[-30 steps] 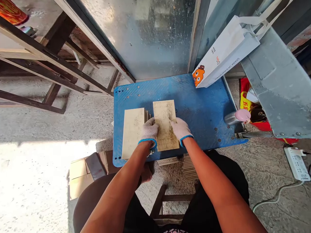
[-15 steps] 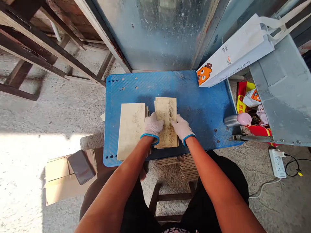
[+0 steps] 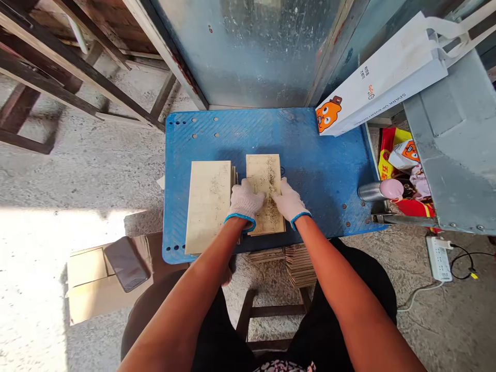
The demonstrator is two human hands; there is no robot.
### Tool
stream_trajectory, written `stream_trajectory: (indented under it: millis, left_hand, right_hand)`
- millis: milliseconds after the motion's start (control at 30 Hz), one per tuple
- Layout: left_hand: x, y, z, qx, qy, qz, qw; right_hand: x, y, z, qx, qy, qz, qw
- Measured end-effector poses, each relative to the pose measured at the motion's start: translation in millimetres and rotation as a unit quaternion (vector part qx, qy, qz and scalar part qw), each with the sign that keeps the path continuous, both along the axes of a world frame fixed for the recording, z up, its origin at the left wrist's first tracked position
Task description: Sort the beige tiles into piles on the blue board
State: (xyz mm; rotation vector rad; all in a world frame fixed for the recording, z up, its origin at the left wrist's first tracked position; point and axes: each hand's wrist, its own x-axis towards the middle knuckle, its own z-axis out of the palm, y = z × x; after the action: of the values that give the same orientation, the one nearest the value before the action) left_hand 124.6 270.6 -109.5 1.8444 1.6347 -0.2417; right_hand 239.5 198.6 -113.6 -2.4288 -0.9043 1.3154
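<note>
Two stacks of thin pale wooden boards lie on a blue table (image 3: 318, 155). The left stack (image 3: 207, 204) is clean on top. Dark speckled stains mark the top board of the right stack (image 3: 265, 178). My left hand (image 3: 245, 201), in a white glove with a blue cuff, rests on the right stack's left side with fingers curled over the top board. My right hand (image 3: 287, 202), gloved the same, presses on the stack's right side, fingers bent over the edge. Both hands hold that top board.
A white paper bag with an orange cartoon (image 3: 372, 88) leans at the table's back right. A metal flask with a pink lid (image 3: 380, 190) lies at the right edge. More boards (image 3: 300, 266) are piled under the table. A phone on cardboard (image 3: 124, 263) and a power strip (image 3: 438, 258) sit on the floor.
My hands have slid closer together on the stained board. The view has shifted, so the table sits slightly higher and further left in the picture.
</note>
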Motion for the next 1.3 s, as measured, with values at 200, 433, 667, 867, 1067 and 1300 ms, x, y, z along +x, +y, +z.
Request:
stream_trajectory:
  millis: [200,433,667,867,1067,1300]
  left_hand:
    - [-9.7,-11.2,0.1,0.025,-0.029,-0.042,0.998]
    - [-30.6,-41.4,32.0,0.104,-0.071,-0.087,0.988]
    - [-65.2,-121.1,20.2,-0.012,0.062,-0.257,0.964]
    - [-94.5,-211.9,-20.5,0.091,0.072,-0.367,0.923]
    - [-106.0,-228.3,-41.9,0.107,0.123,-0.379,0.911]
    - [-106.2,-221.6,-40.2,0.115,0.154,-0.417,0.888]
  right_hand:
    - [3.2,0.9,12.2,0.053,-0.027,-0.073,0.996]
    - [15.3,-11.4,37.3,0.139,-0.042,-0.082,0.986]
    - [34.6,-43.3,42.2,0.139,-0.04,-0.071,0.987]
    - [44.7,-58.0,49.4,0.176,-0.025,-0.061,0.982]
    - [46.0,-61.1,56.4,0.199,-0.008,-0.06,0.978]
    - [49.3,-64.4,57.0,0.213,0.008,-0.062,0.975]
